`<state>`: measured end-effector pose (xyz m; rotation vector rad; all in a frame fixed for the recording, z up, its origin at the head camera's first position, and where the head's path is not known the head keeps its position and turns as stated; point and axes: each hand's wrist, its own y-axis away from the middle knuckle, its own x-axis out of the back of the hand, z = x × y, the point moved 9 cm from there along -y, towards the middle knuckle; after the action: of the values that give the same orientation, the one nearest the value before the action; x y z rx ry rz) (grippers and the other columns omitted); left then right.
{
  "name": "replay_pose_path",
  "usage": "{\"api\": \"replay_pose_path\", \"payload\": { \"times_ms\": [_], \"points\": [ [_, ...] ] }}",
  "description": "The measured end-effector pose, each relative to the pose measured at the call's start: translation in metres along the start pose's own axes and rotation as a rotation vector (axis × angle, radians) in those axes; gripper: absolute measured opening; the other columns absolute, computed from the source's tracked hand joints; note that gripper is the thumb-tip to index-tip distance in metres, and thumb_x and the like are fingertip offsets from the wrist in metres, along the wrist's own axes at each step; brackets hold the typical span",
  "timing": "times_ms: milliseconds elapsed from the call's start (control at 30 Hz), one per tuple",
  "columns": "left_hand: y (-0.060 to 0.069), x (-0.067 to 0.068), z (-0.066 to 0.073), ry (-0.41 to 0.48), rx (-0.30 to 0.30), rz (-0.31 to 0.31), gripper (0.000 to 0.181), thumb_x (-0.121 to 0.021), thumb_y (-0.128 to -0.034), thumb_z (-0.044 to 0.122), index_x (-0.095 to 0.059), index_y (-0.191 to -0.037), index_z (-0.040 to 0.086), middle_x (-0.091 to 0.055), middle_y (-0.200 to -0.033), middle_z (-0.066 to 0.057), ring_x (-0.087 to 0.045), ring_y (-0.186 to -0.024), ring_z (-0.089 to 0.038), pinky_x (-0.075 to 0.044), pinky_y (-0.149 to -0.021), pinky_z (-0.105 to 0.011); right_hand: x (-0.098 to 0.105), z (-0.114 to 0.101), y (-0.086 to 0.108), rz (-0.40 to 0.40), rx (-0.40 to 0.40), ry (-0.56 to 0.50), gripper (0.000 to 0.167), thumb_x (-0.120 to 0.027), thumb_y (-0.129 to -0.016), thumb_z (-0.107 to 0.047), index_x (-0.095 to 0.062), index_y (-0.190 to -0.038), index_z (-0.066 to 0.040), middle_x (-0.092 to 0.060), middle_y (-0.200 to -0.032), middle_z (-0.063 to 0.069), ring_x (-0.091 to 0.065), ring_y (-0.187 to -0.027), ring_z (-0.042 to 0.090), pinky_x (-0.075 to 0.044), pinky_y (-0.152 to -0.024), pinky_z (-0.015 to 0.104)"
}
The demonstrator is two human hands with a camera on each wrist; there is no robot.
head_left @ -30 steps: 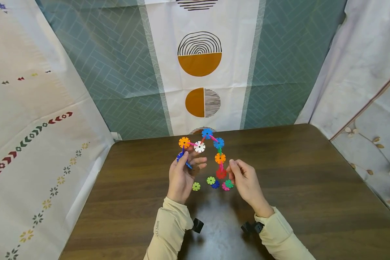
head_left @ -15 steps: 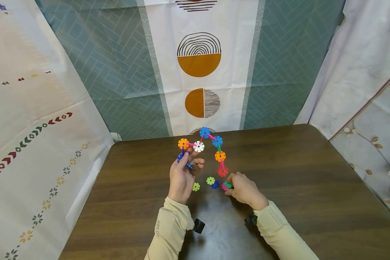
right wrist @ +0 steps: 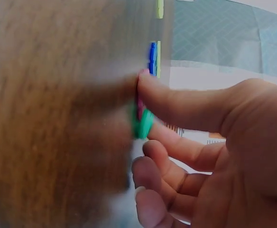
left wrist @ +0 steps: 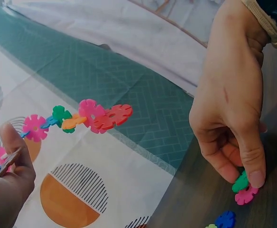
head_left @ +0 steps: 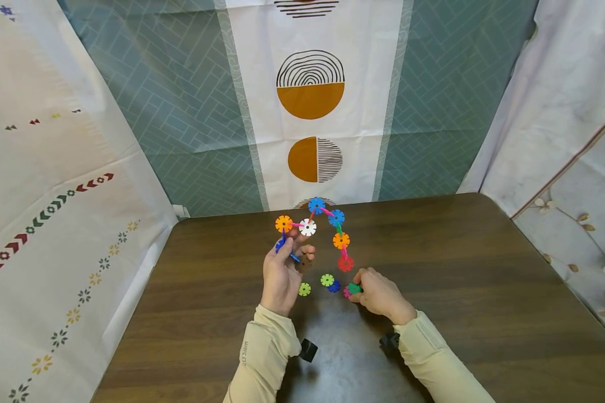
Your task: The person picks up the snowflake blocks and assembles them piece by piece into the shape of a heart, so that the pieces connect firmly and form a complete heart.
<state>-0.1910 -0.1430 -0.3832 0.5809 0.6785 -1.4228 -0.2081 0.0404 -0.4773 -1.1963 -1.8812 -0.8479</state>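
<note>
My left hand (head_left: 280, 282) pinches a blue end piece (head_left: 280, 244) of a chain of notched plastic flower discs above the table. From there the chain arches through an orange disc (head_left: 283, 224), a white disc (head_left: 307, 227) and more colours, down to a red disc (head_left: 345, 263) hanging at its free end. At the tabletop, my right hand (head_left: 383, 296) pinches a green disc (head_left: 354, 288) between thumb and finger. A pink disc (left wrist: 245, 194) lies right against the green one, partly covered by it. In the right wrist view the green disc (right wrist: 144, 124) is blurred.
Between the hands lie a lime disc (head_left: 327, 280) overlapping a dark blue disc (head_left: 335, 286), and another lime disc (head_left: 305, 289) near my left wrist. The brown wooden table (head_left: 459, 268) ends at a hanging patterned cloth (head_left: 428, 112).
My right hand has left the red end of the chain, moved down to the table and taken hold of the green disc. The chain in my left hand has shifted slightly.
</note>
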Motion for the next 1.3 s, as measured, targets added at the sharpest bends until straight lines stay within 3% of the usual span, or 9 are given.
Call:
{"api": "replay_pose_path", "payload": {
  "times_ms": [200, 500, 700, 933, 1167, 1300],
  "points": [
    [-0.001, 0.002, 0.003, -0.019, -0.021, 0.025, 0.021, -0.041, -0.1038, 0.010, -0.051, -0.117, -0.003, -0.062, -0.106, -0.015, -0.068, -0.080, -0.021, -0.055, -0.078, -0.032, 0.001, -0.006, 0.005, -0.031, 0.015, -0.223, 0.033, -0.080, -0.082, -0.026, -0.061, -0.102, -0.007, -0.056, -0.086, 0.000, -0.051, -0.072, 0.014, -0.047, -0.064, 0.031],
    [-0.002, 0.002, 0.004, 0.000, -0.033, 0.023, 0.021, -0.039, -0.1040, 0.008, -0.049, -0.118, -0.005, -0.059, -0.107, -0.019, -0.066, -0.081, -0.022, -0.055, -0.077, -0.029, 0.025, -0.062, 0.024, -0.066, 0.286, -0.572, 0.037, -0.072, -0.088, -0.037, -0.064, -0.115, -0.012, -0.060, -0.093, 0.001, -0.056, -0.083, 0.021, -0.050, -0.071, 0.028],
    [-0.001, -0.002, 0.002, -0.010, -0.038, 0.000, 0.019, -0.039, -0.1036, 0.007, -0.048, -0.116, -0.004, -0.060, -0.106, -0.017, -0.065, -0.080, -0.020, -0.054, -0.074, -0.028, 0.034, -0.080, 0.026, -0.056, 0.306, -0.763, 0.040, -0.070, -0.090, -0.031, -0.063, -0.124, -0.010, -0.061, -0.097, 0.008, -0.057, -0.080, 0.024, -0.051, -0.065, 0.030],
    [0.000, -0.004, 0.000, -0.025, -0.041, -0.014, 0.018, -0.040, -0.1029, 0.006, -0.049, -0.115, -0.004, -0.058, -0.105, -0.015, -0.064, -0.081, -0.020, -0.053, -0.074, -0.027, 0.031, -0.085, 0.025, -0.074, 0.315, -0.770, 0.039, -0.062, -0.096, -0.027, -0.061, -0.128, -0.004, -0.062, -0.091, 0.010, -0.058, -0.072, 0.021, -0.052, -0.065, 0.028],
    [0.000, -0.006, -0.001, -0.042, -0.047, -0.023, 0.018, -0.041, -0.1026, 0.007, -0.049, -0.115, -0.004, -0.059, -0.106, -0.016, -0.063, -0.081, -0.020, -0.053, -0.074, -0.028, 0.031, -0.086, 0.024, -0.058, 0.327, -0.775, 0.035, -0.059, -0.098, -0.025, -0.063, -0.126, -0.004, -0.060, -0.086, 0.009, -0.058, -0.079, 0.040, -0.053, -0.067, 0.029],
    [0.001, -0.006, -0.001, -0.040, -0.047, -0.022, 0.018, -0.041, -0.1026, 0.006, -0.049, -0.115, -0.004, -0.060, -0.104, -0.014, -0.063, -0.081, -0.020, -0.053, -0.074, -0.028, 0.030, -0.087, 0.024, -0.075, 0.332, -0.789, 0.037, -0.057, -0.099, -0.024, -0.061, -0.127, 0.000, -0.060, -0.087, 0.008, -0.060, -0.078, 0.032, -0.054, -0.072, 0.034]
  ]
}}
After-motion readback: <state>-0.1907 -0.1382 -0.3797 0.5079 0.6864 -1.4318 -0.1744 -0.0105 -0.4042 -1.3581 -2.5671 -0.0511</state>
